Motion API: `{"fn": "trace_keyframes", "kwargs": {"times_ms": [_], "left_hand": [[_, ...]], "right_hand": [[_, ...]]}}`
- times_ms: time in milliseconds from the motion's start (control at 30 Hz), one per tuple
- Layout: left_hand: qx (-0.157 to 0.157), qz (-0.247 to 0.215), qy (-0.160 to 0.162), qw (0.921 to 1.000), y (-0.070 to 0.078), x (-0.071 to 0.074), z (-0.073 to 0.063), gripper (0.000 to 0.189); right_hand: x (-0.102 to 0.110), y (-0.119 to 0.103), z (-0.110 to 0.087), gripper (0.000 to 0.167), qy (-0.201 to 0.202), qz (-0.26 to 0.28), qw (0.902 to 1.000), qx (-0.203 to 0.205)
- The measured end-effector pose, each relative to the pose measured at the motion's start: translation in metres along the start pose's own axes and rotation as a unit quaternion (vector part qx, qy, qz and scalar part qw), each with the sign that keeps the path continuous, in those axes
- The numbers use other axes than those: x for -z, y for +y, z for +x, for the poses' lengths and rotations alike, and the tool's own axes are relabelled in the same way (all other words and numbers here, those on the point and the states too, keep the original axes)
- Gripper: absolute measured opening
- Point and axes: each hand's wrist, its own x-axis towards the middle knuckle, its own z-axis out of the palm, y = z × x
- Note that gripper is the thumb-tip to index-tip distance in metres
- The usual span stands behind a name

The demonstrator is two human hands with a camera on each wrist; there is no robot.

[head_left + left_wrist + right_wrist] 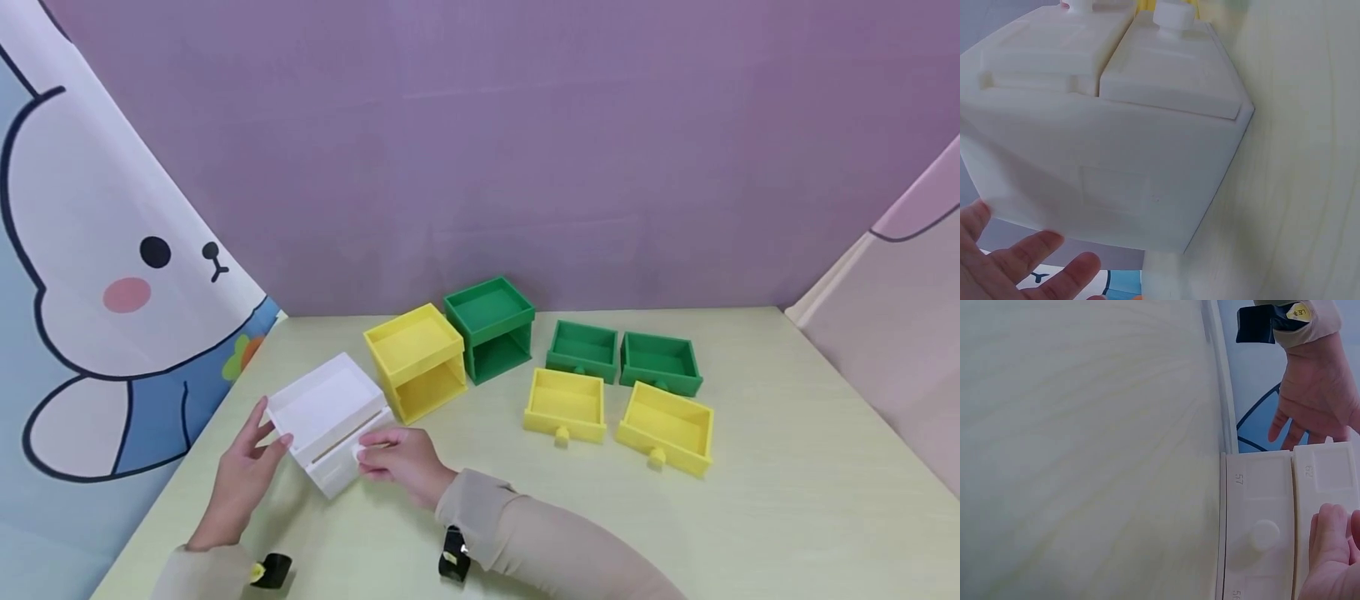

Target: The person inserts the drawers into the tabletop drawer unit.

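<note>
A small white two-drawer cabinet (326,404) stands at the left of the table, turned at an angle. My left hand (246,475) holds its left corner, thumb on the near edge and fingers around the back. In the left wrist view, those fingers (1029,253) reach the cabinet's far edge. My right hand (405,462) pinches the knob of the upper white drawer (1041,50). That drawer's front juts out slightly, with a narrow gap behind it. The lower white drawer (1260,494) sits flush, its round knob (1265,536) untouched.
Beside the white cabinet stand a yellow cabinet (414,358) and a green cabinet (491,325), both with vacant drawer slots. To the right lie two green drawers (585,343) and two yellow drawers (566,398). A purple backdrop (525,167) rises behind the table.
</note>
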Motion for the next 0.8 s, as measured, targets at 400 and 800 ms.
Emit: {"fn": "trace_keyframes", "kwargs": {"times_ms": [400,800], "left_hand": [[0.013,-0.006,-0.003,0.9999,0.0008,-0.0021,0.0050,0.070],[0.009,0.010,0.001,0.9999,0.0000,-0.0014,0.0029,0.070]], "right_hand": [[-0.0015,0.0021,0.0044,0.019,0.011,-0.002,0.9999,0.002],[-0.0051,0.0026,0.0057,0.017,0.022,0.012,0.9997,-0.001]]}}
